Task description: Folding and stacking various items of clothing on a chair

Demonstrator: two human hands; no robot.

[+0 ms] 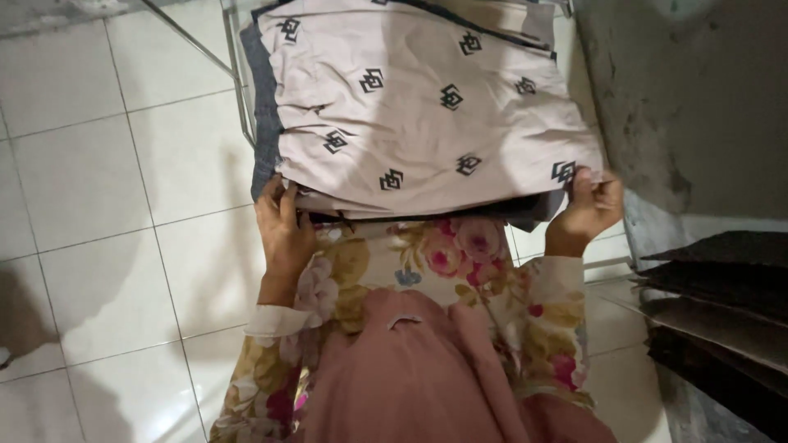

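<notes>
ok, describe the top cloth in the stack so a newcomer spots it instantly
Find the metal rack above the white tiled floor; a stack of folded cloth lies on it, gripped by left hand and right hand. The top cloth is pale pink with black geometric marks, unlike the grey layers beneath.

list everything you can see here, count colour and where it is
patterned cloth: one, pale pink with dark geometric marks, top of the stack, upper centre
folded cloths under it: count unclear, grey-blue and dark edges showing at the left and the near side
metal frame: one, grey, upper left of the stack
floor tiles: many, white, left side
wall: one, grey and stained, upper right
dark flat sheets: several, dark brown, stacked lower right
floral sleeves: two, cream with pink flowers, lower centre
left hand: one, at the stack's near left edge
right hand: one, gripping the near right corner
</notes>
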